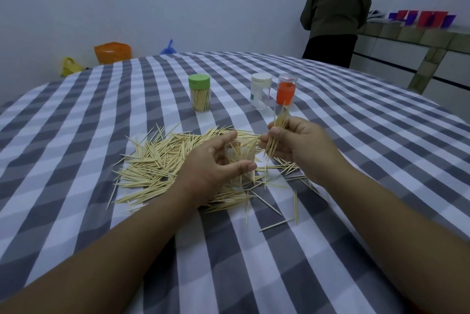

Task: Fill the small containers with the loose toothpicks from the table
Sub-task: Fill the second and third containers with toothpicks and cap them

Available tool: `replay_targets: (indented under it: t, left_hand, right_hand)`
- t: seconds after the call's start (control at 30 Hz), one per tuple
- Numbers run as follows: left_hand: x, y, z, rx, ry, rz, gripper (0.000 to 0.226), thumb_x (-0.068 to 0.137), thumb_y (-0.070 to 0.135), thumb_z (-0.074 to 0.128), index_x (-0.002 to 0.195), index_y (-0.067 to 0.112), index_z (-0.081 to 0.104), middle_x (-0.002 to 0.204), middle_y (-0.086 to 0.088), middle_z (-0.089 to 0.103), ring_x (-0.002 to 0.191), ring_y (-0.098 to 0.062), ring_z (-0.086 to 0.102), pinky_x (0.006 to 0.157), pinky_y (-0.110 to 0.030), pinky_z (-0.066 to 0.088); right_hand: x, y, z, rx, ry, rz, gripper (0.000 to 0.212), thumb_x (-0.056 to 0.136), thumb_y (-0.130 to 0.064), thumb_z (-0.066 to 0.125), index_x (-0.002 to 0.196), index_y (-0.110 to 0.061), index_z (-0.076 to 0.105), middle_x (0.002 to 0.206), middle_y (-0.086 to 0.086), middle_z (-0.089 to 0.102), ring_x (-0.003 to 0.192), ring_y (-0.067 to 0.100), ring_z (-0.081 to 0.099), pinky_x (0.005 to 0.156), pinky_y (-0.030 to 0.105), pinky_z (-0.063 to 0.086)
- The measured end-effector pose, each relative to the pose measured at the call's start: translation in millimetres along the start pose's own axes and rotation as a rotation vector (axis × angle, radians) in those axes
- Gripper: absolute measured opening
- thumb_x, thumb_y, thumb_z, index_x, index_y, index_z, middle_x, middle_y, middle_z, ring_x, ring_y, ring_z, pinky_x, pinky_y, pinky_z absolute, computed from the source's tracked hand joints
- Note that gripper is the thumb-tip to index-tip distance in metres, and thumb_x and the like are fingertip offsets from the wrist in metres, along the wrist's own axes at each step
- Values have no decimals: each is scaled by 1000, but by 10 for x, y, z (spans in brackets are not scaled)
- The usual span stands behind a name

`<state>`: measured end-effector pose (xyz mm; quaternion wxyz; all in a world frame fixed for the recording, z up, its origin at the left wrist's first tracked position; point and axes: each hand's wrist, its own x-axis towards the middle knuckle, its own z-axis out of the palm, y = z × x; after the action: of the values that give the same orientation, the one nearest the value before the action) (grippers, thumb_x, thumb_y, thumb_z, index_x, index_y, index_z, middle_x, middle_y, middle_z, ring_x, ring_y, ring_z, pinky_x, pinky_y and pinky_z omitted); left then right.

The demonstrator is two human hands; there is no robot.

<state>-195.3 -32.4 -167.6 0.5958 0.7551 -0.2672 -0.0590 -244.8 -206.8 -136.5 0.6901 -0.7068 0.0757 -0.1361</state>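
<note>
- Checked tablecloth, grey and white, covers the whole work surface; pale wall behind.
- Loose toothpicks: a wide scattered heap near the middle of the cloth, with a few strays lying apart toward the near right.
- Left hand: fingers and thumb curled round a clear open container that stands in the heap; a few toothpicks show inside it.
- Right hand: pinches a bundle of toothpicks between thumb and fingers, held roughly upright just beside the clear container, tips sticking out above and below the grip.
- Green-lidded container: upright, farther back on the cloth, full of toothpicks.
- White-lidded container: upright, right of the green one; contents cannot be told.
- Orange-lidded container: just beside the white-lidded one, apparently standing lid down.
- Person in a dark top: standing at a tiled counter, back turned.
- Orange bag and yellow bag: beyond the table's far left edge.
</note>
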Motion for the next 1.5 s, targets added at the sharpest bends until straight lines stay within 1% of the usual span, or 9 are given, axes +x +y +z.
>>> replay_targets:
  t: [0.13, 0.33, 0.57, 0.7, 0.83, 1.0, 1.23, 1.37, 1.5]
  left_hand:
    - [6, -7, 22, -7, -18, 2, 92, 51, 37, 80, 135, 15, 50, 121, 3, 63, 106, -4, 63, 95, -23, 50]
    - [-4, -2, 34, 0, -16, 6, 92, 52, 39, 80, 136, 16, 50, 120, 0, 65, 105, -6, 64, 97, -31, 50]
    - [-7, -3, 32, -4, -14, 17, 90, 51, 40, 80, 134, 18, 52, 117, 0, 66, 101, -5, 66, 95, -32, 52]
    - [-8, 5, 35, 15, -22, 28, 67, 54, 35, 79, 117, 38, 57, 103, 11, 68, 87, 5, 66, 86, -17, 52]
    - [-7, -3, 19, 3, -25, 14, 92, 50, 40, 79, 135, 19, 51, 113, 13, 62, 105, -1, 63, 97, -27, 50]
    - [-4, -10, 13, 10, -21, 13, 90, 53, 38, 79, 135, 17, 50, 121, 4, 63, 101, -4, 66, 94, -29, 52]
    - [11, -4, 3, 27, -18, 40, 87, 54, 39, 79, 135, 18, 53, 118, 0, 66, 65, 8, 59, 69, -9, 48]
    - [11, 2, 9, -6, -4, 15, 86, 55, 32, 80, 134, 17, 51, 115, 4, 64, 83, 3, 66, 81, -15, 52]
    - [9, 4, 16, -32, -4, 1, 81, 61, 19, 82, 135, 14, 49, 111, 9, 63, 84, 7, 66, 79, -11, 51]
  right_hand:
    - [18, -49, 116, 256, 52, 7, 14, 98, -7, 44, 94, -10, 57, 82, 10, 67, 74, 17, 70, 69, 27, 59]
    - [38, -104, 234, 414, 118, -71, 13, 100, -11, 43, 99, -13, 56, 85, 8, 68, 88, 23, 70, 80, 31, 58]
    - [-25, 79, 309, 4, 87, -108, 19, 97, -17, 49, 86, -23, 63, 96, 3, 72, 100, 22, 65, 94, 39, 49]
    - [-86, 101, 323, -143, 47, -105, 11, 97, -21, 50, 96, -25, 60, 99, 0, 69, 93, 11, 63, 81, 27, 49]
    - [-110, 102, 315, -140, 63, -145, 14, 99, -25, 46, 109, -29, 53, 107, -4, 68, 102, 10, 63, 90, 27, 48]
    - [-136, 80, 276, -187, 59, -228, 13, 95, -18, 54, 95, -20, 67, 94, -1, 72, 90, 5, 67, 79, 15, 50]
    - [-177, 81, 284, -249, -29, -274, 19, 92, -14, 58, 90, -30, 68, 81, -16, 68, 78, -10, 64, 66, 5, 46]
    - [-128, 43, 168, -234, -78, -194, 15, 91, -17, 59, 98, -25, 69, 99, -2, 71, 97, 7, 65, 90, 24, 49]
    - [-74, 20, -56, -293, -264, -98, 24, 89, -14, 62, 108, -26, 67, 108, -1, 70, 103, 11, 65, 92, 30, 47]
